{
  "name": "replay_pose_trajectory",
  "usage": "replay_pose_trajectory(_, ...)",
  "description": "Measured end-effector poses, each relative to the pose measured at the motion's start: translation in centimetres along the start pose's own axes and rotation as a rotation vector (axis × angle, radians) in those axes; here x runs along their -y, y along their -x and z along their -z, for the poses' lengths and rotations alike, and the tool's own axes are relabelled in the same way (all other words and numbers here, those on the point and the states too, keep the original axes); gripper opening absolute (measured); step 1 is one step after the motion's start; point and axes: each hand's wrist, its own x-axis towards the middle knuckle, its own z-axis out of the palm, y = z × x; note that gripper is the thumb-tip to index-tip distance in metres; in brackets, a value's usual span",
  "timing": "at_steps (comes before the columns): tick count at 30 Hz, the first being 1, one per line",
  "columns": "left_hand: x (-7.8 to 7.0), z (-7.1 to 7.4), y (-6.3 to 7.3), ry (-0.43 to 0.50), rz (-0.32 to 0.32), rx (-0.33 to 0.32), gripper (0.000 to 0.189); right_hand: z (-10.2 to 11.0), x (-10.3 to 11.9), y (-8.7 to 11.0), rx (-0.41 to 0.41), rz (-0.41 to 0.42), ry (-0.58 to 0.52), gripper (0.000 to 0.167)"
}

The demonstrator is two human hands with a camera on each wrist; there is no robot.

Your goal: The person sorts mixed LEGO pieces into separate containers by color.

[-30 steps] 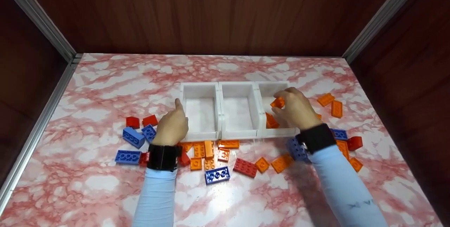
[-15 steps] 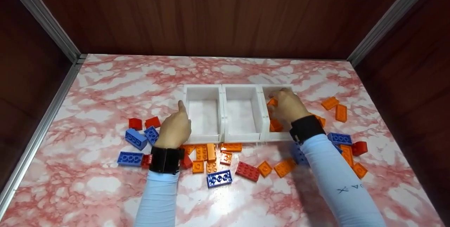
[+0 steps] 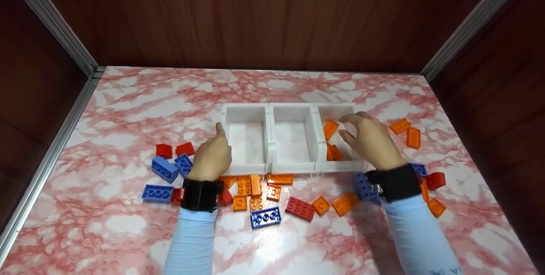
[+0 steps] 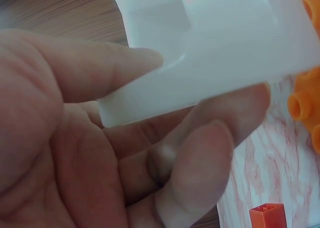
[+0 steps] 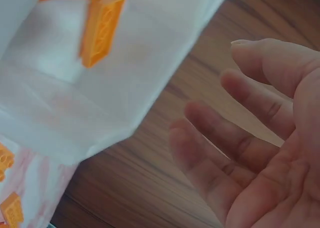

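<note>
My left hand point(image 3: 211, 156) grips the left wall of the white three-compartment bin point(image 3: 271, 138). In the left wrist view its thumb lies over the rim and its fingers curl against the outside. My right hand point(image 3: 374, 141) hovers over the right side of the third compartment, holding nothing, fingers spread and loosely bent in the right wrist view. Inside that compartment lie an orange brick point(image 3: 330, 129) and more orange pieces point(image 3: 334, 153) near its front. The other two compartments hold nothing.
In front of the bin lie orange bricks point(image 3: 280, 179), a red brick point(image 3: 300, 208) and a blue brick point(image 3: 266, 217). Blue point(image 3: 165, 169) and red bricks point(image 3: 185, 148) are left of my left hand. Orange bricks point(image 3: 400, 126) lie on the right. Wood-grain panels point(image 3: 272, 19) enclose the table.
My right hand lowered an orange brick into the right compartment and let it go, then drew back to the right. My left hand has stayed at the bin's left wall.
</note>
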Motion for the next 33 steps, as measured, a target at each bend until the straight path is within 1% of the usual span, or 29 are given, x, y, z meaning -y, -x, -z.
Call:
replay_pose_trajectory(2, 0.0, 0.0, 0.0, 0.005, 0.001, 0.006, 0.074, 0.1, 0.4, 1.2, -0.008, 0.014, 0.001, 0.027)
replay_pose_trajectory(4, 0.0, 0.1, 0.0, 0.006, 0.002, 0.009, 0.073, 0.2, 0.8, 2.4, 0.004, 0.008, -0.001, 0.028)
replay_pose_trajectory(8, -0.1, 0.0, 0.0, -0.005, 0.009, 0.007, 0.073, -0.2, 1.3, 4.9, 0.053, -0.037, -0.006, 0.031)
replay_pose_trajectory(11, -0.1, 0.0, 0.0, -0.009, 0.012, 0.007, 0.074, -0.8, 1.6, 6.7, 0.081, -0.055, -0.002, 0.032)
replay_pose_trajectory(14, 0.0, 0.0, -0.1, 0.003, 0.008, 0.008, 0.073, -1.5, 1.8, 8.5, 0.107, -0.073, -0.007, 0.031)
replay_pose_trajectory(19, 0.0, 0.0, -0.1, 0.020, 0.008, 0.008, 0.073, -2.6, 2.0, 10.9, 0.163, -0.139, -0.027, 0.030)
replay_pose_trajectory(24, -0.1, 0.2, -0.1, 0.000, 0.006, 0.001, 0.073, -3.4, 2.4, 12.6, 0.220, -0.185, 0.013, 0.031)
replay_pose_trajectory(27, -0.1, 0.2, -0.1, -0.004, 0.016, 0.005, 0.073, -3.6, 2.9, 13.3, 0.220, -0.196, 0.052, 0.033)
replay_pose_trajectory(30, 0.0, 0.2, -0.1, 0.005, 0.024, 0.017, 0.074, -3.5, 3.4, 13.8, 0.209, -0.196, 0.067, 0.034)
replay_pose_trajectory(33, 0.1, 0.0, -0.1, 0.012, 0.025, 0.025, 0.074, -3.6, 3.7, 14.2, 0.241, -0.216, 0.063, 0.037)
